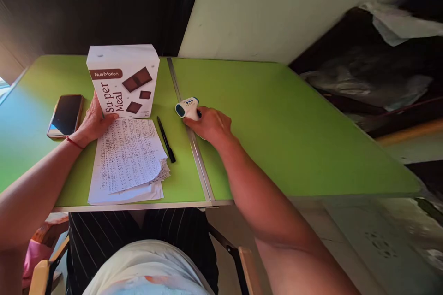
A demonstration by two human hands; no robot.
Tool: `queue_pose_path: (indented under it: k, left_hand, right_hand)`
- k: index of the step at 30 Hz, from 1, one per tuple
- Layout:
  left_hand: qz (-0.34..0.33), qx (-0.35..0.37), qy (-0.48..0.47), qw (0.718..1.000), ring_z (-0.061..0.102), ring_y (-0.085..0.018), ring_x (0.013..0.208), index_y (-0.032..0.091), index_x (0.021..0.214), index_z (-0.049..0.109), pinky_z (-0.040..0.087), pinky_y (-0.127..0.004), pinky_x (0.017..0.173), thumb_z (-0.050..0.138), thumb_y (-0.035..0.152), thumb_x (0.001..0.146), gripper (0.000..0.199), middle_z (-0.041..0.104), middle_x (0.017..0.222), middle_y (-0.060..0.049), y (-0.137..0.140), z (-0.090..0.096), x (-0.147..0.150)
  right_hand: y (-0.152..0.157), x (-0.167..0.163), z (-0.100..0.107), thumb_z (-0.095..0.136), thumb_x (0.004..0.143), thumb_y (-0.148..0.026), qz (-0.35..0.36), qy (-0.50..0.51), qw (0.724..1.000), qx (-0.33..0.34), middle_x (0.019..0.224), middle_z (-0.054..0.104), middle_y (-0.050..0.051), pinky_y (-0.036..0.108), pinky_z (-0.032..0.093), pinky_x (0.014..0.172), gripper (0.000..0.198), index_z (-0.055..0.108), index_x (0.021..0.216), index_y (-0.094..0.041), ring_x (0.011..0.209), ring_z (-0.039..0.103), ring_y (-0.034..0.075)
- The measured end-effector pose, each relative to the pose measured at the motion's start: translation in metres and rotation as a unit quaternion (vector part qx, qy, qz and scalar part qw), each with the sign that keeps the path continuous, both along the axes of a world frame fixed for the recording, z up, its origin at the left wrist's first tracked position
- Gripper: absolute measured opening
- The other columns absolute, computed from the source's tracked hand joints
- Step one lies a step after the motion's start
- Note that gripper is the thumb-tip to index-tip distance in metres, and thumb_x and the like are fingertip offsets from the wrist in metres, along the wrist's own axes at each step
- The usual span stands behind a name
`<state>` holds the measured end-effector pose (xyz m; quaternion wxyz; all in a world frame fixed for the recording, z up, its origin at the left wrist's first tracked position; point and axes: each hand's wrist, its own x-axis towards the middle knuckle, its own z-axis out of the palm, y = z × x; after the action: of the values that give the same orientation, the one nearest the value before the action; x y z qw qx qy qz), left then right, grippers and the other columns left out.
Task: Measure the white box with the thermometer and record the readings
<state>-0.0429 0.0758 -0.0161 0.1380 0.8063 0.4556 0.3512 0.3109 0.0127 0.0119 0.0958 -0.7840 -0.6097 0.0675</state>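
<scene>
My left hand grips the lower left edge of a white NutriMotion box that stands upright, its front with brown bars facing me. The thumb lies across the bottom front and the other fingers are partly hidden behind the box. My right hand is closed around the handle of a white and blue infrared thermometer, whose head points to the left. Handwritten sheets of paper lie in a stack just in front of the box. A black pen rests between the papers and the thermometer.
A smartphone lies left of my left hand. The green folding table has a metal seam across it. Behind stand a dark panel and a pale wall. Plastic bags sit on a shelf at the right.
</scene>
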Motion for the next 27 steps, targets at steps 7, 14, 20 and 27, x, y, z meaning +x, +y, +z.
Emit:
queue_pose_path:
  k: [7,14,20,27]
  left_hand:
    - [0.052,0.0,0.034,0.998,0.053,-0.043,0.14,0.021,0.148,0.041,0.047,-0.065,0.118,0.07,0.041,0.083,0.074,0.054,0.148,-0.02,0.007,-0.01,0.002]
    - [0.161,-0.055,0.097,0.981,0.06,-0.045,0.122,0.022,0.133,0.055,0.05,-0.07,0.108,0.069,0.046,0.084,0.057,0.062,0.119,-0.016,-0.004,0.004,0.011]
    - [0.159,-0.099,0.15,0.971,0.05,-0.051,0.137,0.024,0.146,0.049,0.041,-0.071,0.117,0.08,0.066,0.074,0.089,0.056,0.137,-0.018,-0.014,0.014,0.012]
    - [0.118,-0.171,0.205,0.956,0.031,-0.058,0.154,0.019,0.165,0.03,0.02,-0.068,0.13,0.085,0.086,0.054,0.14,0.038,0.163,-0.025,-0.016,0.017,0.013]
  right_hand:
    - [-0.013,-0.013,0.001,0.065,0.096,-0.042,0.071,-0.013,0.988,0.138,0.121,0.076,0.021,0.048,0.057,0.093,0.042,0.071,0.126,-0.013,0.11,0.072,0.036]
    - [-0.031,-0.052,-0.004,0.07,0.093,-0.039,0.181,0.038,0.982,0.025,0.099,0.081,0.013,0.042,0.058,0.082,0.034,0.074,0.121,-0.018,0.094,0.076,0.033]
    - [-0.022,-0.032,-0.015,0.055,0.093,-0.02,0.178,0.117,0.974,0.082,0.105,0.08,0.01,0.044,0.058,0.089,0.044,0.072,0.133,-0.024,0.094,0.074,0.029]
    - [-0.015,-0.027,-0.026,0.065,0.094,-0.042,0.187,0.383,0.877,0.223,0.101,0.07,0.005,0.042,0.061,0.094,0.033,0.064,0.124,-0.029,0.096,0.07,0.023]
